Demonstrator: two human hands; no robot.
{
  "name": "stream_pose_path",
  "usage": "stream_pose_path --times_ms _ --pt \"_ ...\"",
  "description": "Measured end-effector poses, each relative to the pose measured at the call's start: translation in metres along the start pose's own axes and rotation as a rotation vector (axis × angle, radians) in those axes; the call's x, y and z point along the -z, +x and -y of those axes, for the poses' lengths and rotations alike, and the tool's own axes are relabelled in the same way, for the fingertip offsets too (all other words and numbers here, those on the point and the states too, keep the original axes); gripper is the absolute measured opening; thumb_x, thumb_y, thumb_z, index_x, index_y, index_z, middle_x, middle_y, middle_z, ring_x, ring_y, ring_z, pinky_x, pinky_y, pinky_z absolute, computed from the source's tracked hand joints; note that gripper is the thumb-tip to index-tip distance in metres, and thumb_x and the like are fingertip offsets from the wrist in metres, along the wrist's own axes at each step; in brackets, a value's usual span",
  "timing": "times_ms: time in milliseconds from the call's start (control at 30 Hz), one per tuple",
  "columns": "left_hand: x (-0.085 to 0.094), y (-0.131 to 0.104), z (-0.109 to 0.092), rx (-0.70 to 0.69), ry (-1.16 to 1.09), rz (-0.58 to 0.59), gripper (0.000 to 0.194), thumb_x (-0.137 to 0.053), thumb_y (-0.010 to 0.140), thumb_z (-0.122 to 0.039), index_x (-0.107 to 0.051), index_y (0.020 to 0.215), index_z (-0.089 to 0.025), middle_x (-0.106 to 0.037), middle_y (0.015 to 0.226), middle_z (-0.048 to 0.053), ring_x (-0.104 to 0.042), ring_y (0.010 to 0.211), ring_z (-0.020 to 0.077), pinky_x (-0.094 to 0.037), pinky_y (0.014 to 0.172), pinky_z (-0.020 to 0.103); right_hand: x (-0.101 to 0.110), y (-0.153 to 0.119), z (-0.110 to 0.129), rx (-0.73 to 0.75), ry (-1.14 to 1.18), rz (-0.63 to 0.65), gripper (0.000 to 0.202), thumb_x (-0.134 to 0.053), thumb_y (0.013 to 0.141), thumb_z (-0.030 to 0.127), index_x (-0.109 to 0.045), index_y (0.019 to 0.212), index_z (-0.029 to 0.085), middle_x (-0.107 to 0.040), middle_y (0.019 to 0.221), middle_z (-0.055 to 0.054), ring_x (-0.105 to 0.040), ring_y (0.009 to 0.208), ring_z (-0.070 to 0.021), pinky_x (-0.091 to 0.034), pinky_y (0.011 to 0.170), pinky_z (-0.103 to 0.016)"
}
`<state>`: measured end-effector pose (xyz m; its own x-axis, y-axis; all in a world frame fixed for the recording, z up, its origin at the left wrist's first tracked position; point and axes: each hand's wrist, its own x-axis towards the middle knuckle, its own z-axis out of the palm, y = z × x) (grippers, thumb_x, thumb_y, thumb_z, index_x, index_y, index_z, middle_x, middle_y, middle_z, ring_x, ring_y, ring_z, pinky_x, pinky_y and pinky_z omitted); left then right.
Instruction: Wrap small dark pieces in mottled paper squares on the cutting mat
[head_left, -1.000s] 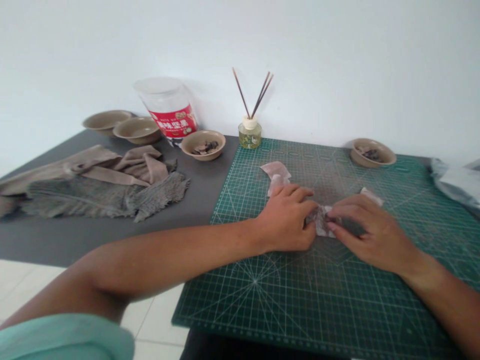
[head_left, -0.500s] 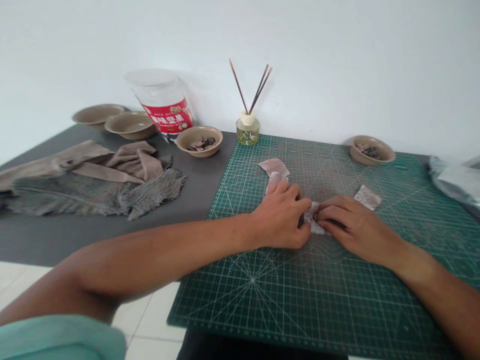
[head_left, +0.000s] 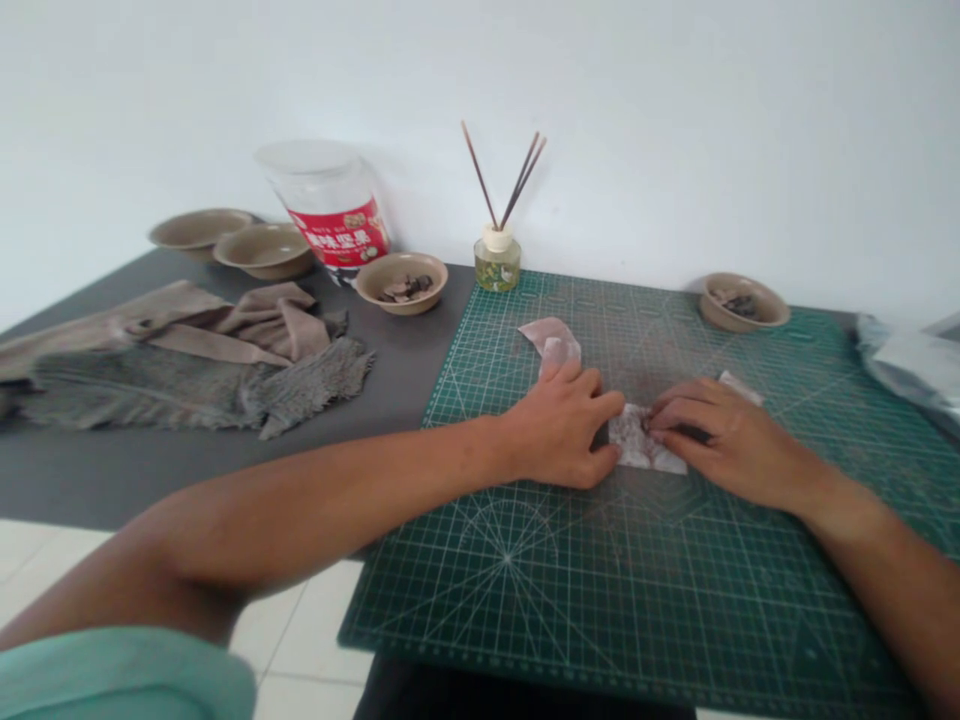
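A small, flat, whitish packet (head_left: 637, 442), crinkled and mottled with darker patches, lies on the green cutting mat (head_left: 600, 590). My left hand (head_left: 562, 425) is closed, with thumb and index finger gripping the packet's left edge. The bent fingers of my right hand (head_left: 724, 440) pinch together at the packet's upper right part; their tips partly cover it. Behind my left hand are pale pinkish-white pieces (head_left: 551, 335) of similar thin material, partly overlapping. Another whitish piece (head_left: 741, 386) shows just past my right hand, mostly hidden by it.
A bowl of dark and tan bits (head_left: 405, 290) stands left of the mat, a similar bowl (head_left: 742, 312) on its far right. Further left are two stacked-looking bowls (head_left: 262, 262), a red-labelled plastic jar (head_left: 337, 235) and grey-brown cloths (head_left: 187, 370). A reed diffuser (head_left: 497, 262) stands by the wall.
My right hand has shifted slightly right, uncovering more of the packet and hiding more of the piece behind it. My left hand keeps its grip at the left edge.
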<state>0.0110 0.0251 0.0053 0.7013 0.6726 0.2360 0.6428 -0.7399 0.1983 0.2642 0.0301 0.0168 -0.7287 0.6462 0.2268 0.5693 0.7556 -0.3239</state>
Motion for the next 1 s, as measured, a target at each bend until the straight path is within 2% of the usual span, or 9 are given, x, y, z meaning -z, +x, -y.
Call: stream_pose_path --times_ms 133,300,500,667,733,867,1000 --pt "-0.003 -0.002 -0.001 0.044 -0.016 -0.037 0.044 -0.06 0.088 -0.05 -0.062 0.118 -0.019 -0.059 0.12 0.012 -0.053 0.109 0.0323 -0.046 0.098 0.052 0.003 -0.008 0.002 0.046 0.046 0.059 0.013 -0.058 0.099 0.019 -0.07 0.096 0.024 -0.072 0.103 -0.004 -0.064 0.099 -0.0229 -0.05 0.087 -0.042" --pt "-0.005 -0.003 0.0 0.018 -0.024 -0.066 0.046 -0.058 0.089 -0.049 -0.061 0.124 -0.019 -0.058 0.13 0.013 -0.051 0.124 0.0336 -0.041 0.11 0.052 -0.004 -0.007 0.011 0.098 0.021 0.032 0.013 -0.057 0.1 0.02 -0.07 0.1 0.025 -0.073 0.105 -0.005 -0.065 0.098 -0.0231 -0.051 0.087 -0.042" --pt "-0.004 -0.002 0.0 -0.014 -0.02 -0.036 0.041 -0.058 0.089 -0.046 -0.063 0.118 -0.017 -0.06 0.129 0.014 -0.054 0.121 0.0327 -0.044 0.106 0.05 -0.011 0.001 0.013 0.099 0.036 0.032 0.014 -0.057 0.101 0.019 -0.07 0.101 0.024 -0.073 0.107 -0.005 -0.066 0.101 -0.024 -0.051 0.09 -0.044" --pt "-0.003 -0.002 0.001 -0.015 -0.034 -0.033 0.042 -0.056 0.09 -0.046 -0.061 0.121 -0.018 -0.059 0.13 0.014 -0.054 0.122 0.0327 -0.044 0.107 0.051 -0.008 0.0 0.003 -0.055 0.021 -0.061 0.012 -0.059 0.099 0.024 -0.071 0.099 0.024 -0.074 0.105 -0.006 -0.068 0.1 -0.0263 -0.053 0.091 -0.048" --pt "-0.003 -0.002 0.001 -0.014 -0.039 -0.029 0.043 -0.057 0.09 -0.046 -0.061 0.121 -0.018 -0.059 0.13 0.014 -0.054 0.122 0.0328 -0.044 0.107 0.051 -0.005 -0.003 0.003 -0.076 0.048 -0.056 0.013 -0.06 0.099 0.024 -0.072 0.098 0.025 -0.075 0.105 -0.005 -0.069 0.1 -0.0258 -0.054 0.09 -0.046" --pt "-0.002 -0.001 0.001 -0.016 -0.041 -0.014 0.042 -0.057 0.089 -0.047 -0.061 0.12 -0.018 -0.06 0.129 0.013 -0.054 0.121 0.0327 -0.045 0.105 0.05 -0.005 -0.004 0.013 0.023 0.081 0.006 0.019 -0.056 0.099 0.02 -0.074 0.096 0.026 -0.077 0.104 -0.004 -0.071 0.1 -0.0236 -0.056 0.089 -0.043" --pt "-0.001 0.001 0.0 -0.01 -0.032 0.0 0.04 -0.059 0.087 -0.045 -0.06 0.115 -0.018 -0.06 0.127 0.013 -0.055 0.12 0.0323 -0.046 0.104 0.049 -0.011 0.005 0.015 0.071 0.044 0.019 0.018 -0.055 0.099 0.017 -0.071 0.098 0.025 -0.076 0.106 -0.005 -0.07 0.101 -0.0244 -0.055 0.09 -0.045"
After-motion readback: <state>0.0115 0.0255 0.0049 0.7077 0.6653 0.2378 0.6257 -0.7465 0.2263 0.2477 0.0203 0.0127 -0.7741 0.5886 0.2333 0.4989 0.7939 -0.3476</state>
